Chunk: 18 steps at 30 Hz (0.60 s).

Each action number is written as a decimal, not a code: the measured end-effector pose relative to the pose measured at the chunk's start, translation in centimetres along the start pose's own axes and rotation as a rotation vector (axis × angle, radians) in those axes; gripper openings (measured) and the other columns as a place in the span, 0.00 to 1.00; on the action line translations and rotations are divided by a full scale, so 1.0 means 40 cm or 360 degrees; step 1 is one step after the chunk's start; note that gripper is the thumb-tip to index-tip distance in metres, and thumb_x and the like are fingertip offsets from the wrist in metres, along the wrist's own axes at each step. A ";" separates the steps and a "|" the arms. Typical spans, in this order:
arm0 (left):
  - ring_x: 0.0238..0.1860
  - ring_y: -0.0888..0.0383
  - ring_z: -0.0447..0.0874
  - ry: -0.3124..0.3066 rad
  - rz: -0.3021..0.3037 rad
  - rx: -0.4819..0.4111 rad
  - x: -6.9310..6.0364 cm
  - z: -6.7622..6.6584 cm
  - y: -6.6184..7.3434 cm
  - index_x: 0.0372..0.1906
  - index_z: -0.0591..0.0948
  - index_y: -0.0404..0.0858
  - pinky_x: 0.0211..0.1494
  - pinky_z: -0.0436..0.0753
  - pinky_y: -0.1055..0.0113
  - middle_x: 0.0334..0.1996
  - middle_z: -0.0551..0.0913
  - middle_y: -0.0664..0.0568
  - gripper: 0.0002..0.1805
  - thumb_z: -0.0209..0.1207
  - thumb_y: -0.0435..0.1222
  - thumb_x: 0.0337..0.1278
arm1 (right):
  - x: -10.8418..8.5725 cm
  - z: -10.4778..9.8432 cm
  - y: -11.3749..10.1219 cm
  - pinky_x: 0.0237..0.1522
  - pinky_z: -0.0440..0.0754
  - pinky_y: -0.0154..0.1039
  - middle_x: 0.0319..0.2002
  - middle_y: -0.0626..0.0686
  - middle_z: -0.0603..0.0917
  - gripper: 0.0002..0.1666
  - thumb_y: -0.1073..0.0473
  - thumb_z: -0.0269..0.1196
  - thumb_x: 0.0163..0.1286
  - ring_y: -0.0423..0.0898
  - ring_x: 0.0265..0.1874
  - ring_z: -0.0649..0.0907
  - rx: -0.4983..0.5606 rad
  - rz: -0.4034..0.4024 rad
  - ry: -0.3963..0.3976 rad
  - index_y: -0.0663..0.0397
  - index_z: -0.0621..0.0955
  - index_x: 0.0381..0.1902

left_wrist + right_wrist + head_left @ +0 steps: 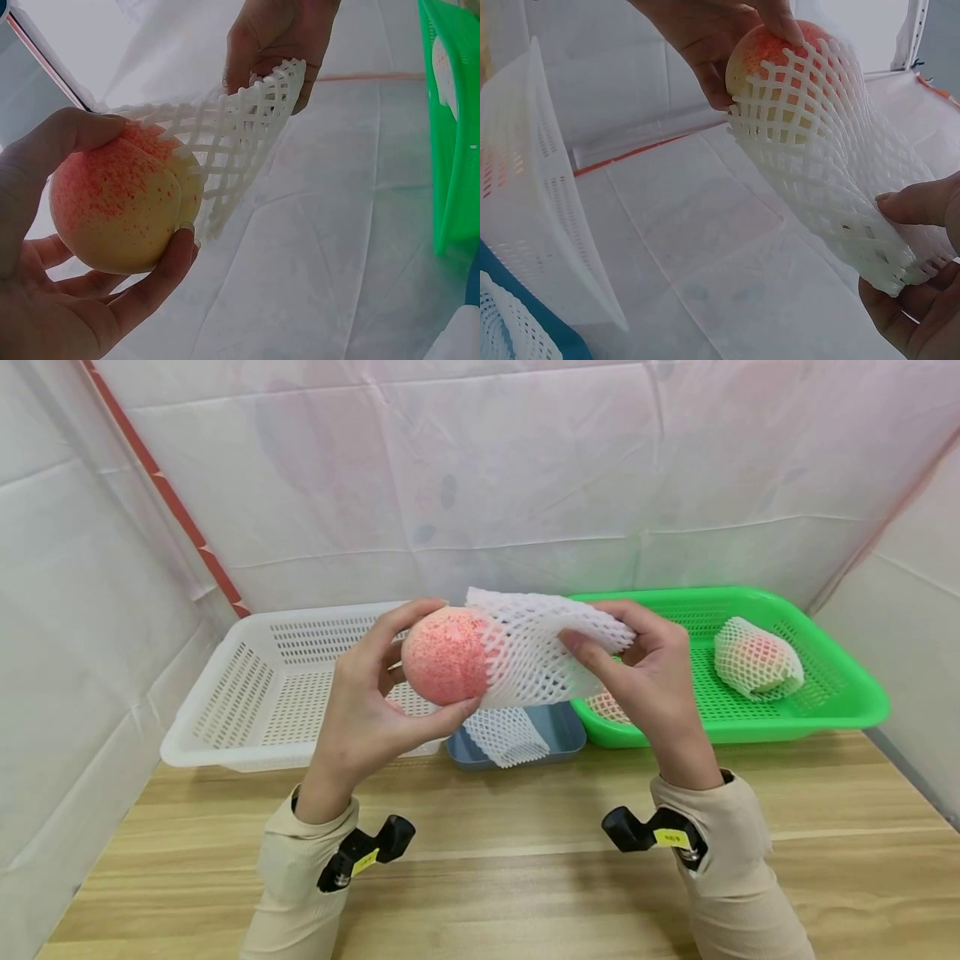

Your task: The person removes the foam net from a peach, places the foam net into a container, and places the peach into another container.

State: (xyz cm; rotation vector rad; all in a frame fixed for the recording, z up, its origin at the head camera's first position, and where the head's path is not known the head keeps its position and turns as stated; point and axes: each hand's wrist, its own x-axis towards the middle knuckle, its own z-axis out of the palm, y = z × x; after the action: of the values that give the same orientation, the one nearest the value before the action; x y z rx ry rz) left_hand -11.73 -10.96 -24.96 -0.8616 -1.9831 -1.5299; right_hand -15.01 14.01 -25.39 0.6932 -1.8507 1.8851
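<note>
A red-and-yellow peach [446, 656] is gripped by my left hand [382, 693], thumb on the near side and fingers around the far side. One end of a white foam net sleeve [532, 647] covers the peach's right part; the rest stretches right, hanging loose. My right hand [648, 672] pinches the sleeve's far end between thumb and fingers. In the left wrist view the peach [124, 199] shows its yellow underside, mostly bare. The right wrist view shows the sleeve [817, 172] reaching partway over the fruit.
Behind my left hand stands a white basket [247, 693]. A green basket [817, 718] at the right holds a netted peach [757, 658] and another partly hidden one. Between them, a blue-grey tray [562, 735] holds foam net sleeves [508, 737]. All stand on a wooden table [510, 860].
</note>
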 end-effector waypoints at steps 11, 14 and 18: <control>0.47 0.55 0.83 0.0002 -0.0020 -0.0018 0.000 -0.003 -0.003 0.60 0.73 0.31 0.46 0.84 0.62 0.56 0.78 0.49 0.42 0.75 0.24 0.29 | 0.007 -0.013 0.017 0.35 0.85 0.33 0.42 0.59 0.82 0.16 0.74 0.65 0.58 0.47 0.33 0.86 0.0044 -0.0005 0.0021 0.66 0.82 0.46; 0.48 0.55 0.83 0.0001 -0.0022 -0.0021 0.000 -0.004 -0.003 0.60 0.73 0.31 0.46 0.84 0.62 0.56 0.78 0.48 0.42 0.76 0.24 0.29 | 0.008 -0.015 0.019 0.35 0.85 0.33 0.42 0.59 0.82 0.16 0.73 0.65 0.59 0.46 0.33 0.86 0.0039 -0.0002 0.0013 0.66 0.81 0.47; 0.48 0.55 0.82 0.0004 -0.0015 -0.0014 0.000 -0.006 -0.002 0.60 0.73 0.31 0.47 0.84 0.62 0.56 0.78 0.48 0.43 0.76 0.24 0.28 | 0.008 -0.017 0.020 0.34 0.85 0.33 0.42 0.59 0.82 0.16 0.73 0.65 0.59 0.46 0.33 0.86 0.0022 0.0015 0.0017 0.64 0.81 0.47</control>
State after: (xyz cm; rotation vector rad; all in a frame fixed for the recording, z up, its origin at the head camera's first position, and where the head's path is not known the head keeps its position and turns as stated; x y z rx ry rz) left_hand -11.79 -11.20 -24.95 -0.8547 -1.9830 -1.5453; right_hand -15.80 14.63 -25.82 0.6783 -1.8393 1.9055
